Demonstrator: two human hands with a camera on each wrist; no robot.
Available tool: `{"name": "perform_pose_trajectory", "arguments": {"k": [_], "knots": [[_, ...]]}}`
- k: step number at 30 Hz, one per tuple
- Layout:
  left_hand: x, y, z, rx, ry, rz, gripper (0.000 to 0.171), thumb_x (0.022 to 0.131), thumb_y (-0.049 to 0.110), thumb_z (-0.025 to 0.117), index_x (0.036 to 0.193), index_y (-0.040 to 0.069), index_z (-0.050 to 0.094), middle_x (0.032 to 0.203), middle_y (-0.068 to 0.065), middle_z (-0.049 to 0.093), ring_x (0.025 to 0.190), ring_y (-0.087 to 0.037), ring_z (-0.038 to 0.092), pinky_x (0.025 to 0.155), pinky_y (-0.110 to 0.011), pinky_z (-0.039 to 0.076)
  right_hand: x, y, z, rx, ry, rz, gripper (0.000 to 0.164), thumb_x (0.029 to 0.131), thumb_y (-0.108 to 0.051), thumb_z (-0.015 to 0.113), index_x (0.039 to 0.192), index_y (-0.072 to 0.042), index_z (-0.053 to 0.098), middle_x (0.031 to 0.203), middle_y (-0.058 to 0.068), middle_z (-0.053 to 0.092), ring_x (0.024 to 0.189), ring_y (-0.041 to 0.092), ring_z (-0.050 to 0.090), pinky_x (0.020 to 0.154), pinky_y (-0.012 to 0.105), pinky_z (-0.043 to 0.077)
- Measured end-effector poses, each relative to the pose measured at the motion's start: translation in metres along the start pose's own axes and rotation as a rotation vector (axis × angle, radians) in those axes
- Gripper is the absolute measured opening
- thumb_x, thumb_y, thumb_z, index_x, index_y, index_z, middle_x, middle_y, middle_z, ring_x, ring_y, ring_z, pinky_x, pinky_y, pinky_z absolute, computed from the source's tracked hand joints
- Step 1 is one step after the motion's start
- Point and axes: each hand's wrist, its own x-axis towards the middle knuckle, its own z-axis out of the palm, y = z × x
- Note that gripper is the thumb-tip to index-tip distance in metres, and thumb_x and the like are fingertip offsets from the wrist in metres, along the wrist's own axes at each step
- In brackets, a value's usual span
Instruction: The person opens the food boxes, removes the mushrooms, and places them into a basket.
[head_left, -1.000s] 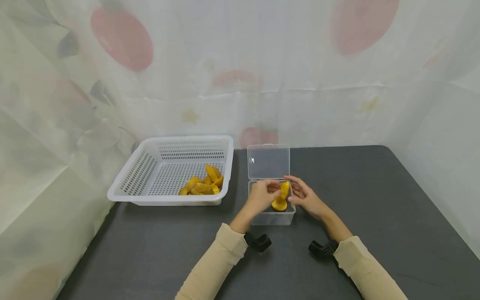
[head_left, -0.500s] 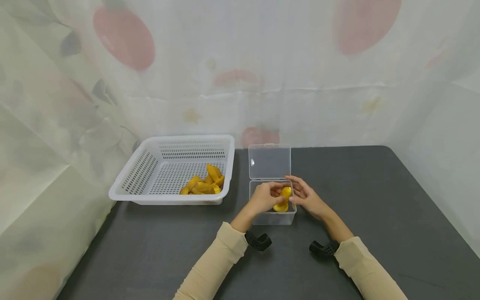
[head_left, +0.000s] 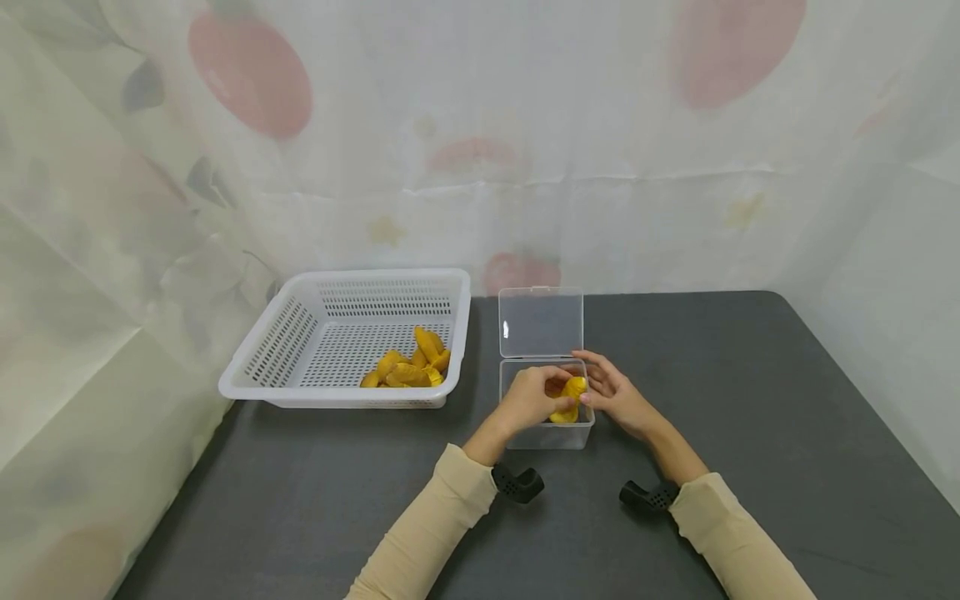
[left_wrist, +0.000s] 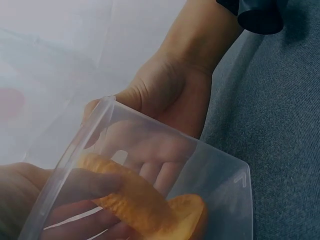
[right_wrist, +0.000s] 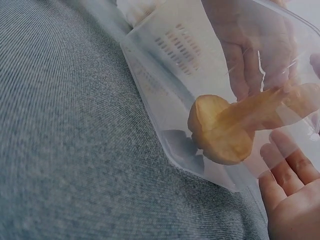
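In the head view a clear plastic box (head_left: 547, 437) stands on the dark table with its lid (head_left: 541, 322) folded back. My left hand (head_left: 529, 398) reaches into it and holds a yellow, lumpy, elongated piece (head_left: 574, 390) between thumb and fingers. Through the box wall, the left wrist view shows the thumb across this piece. A second, rounded yellow piece (right_wrist: 220, 132) lies low in the box, against the held one. My right hand (head_left: 617, 402) grips the right side of the box, thumb over the rim and fingers along the outer wall.
On the left stands a white perforated basket (head_left: 270, 393) with several more yellow pieces (head_left: 405, 373) in its near right corner. A patterned sheet (head_left: 480, 200) hangs behind the table (head_left: 720, 400).
My left hand has lowered and tilted the yellow piece inside the box, and it now sits closer to the right wall. The right hand has stayed at the rim.
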Motion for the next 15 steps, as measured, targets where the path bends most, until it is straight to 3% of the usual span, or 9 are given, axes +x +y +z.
{"name": "perform_pose_trajectory", "arguments": {"k": [3, 9, 15], "knots": [[-0.001, 0.0021, -0.0003, 0.032, 0.018, 0.003, 0.033, 0.087, 0.013, 0.07, 0.117, -0.002, 0.066, 0.11, -0.017, 0.071, 0.097, -0.027, 0.07, 0.085, -0.03, 0.06, -0.0004, -0.0002, -0.0006, -0.006, 0.004, 0.003, 0.065, 0.095, -0.007, 0.058, 0.151, -0.008, 0.024, 0.141, 0.008, 0.043, 0.123, -0.006, 0.052, 0.098, 0.012, 0.049], [-0.003, 0.0047, -0.0015, 0.088, 0.089, 0.019, 0.031, 0.086, 0.015, 0.072, 0.112, -0.001, 0.068, 0.108, -0.015, 0.072, 0.093, -0.025, 0.071, 0.082, -0.029, 0.06, -0.0012, -0.0022, -0.0004, -0.024, 0.009, 0.029, 0.067, 0.096, -0.01, 0.058, 0.151, -0.008, 0.022, 0.15, 0.038, 0.02, 0.126, -0.012, 0.046, 0.1, 0.01, 0.046], [-0.0046, 0.0054, -0.0041, 0.123, 0.125, 0.037, 0.028, 0.085, 0.016, 0.073, 0.108, 0.0, 0.069, 0.103, -0.014, 0.073, 0.089, -0.023, 0.071, 0.079, -0.026, 0.06, -0.0011, -0.0051, 0.0017, -0.038, 0.007, 0.044, 0.069, 0.095, -0.014, 0.061, 0.151, -0.007, 0.022, 0.152, 0.038, 0.016, 0.125, -0.014, 0.045, 0.099, 0.009, 0.045]]}}
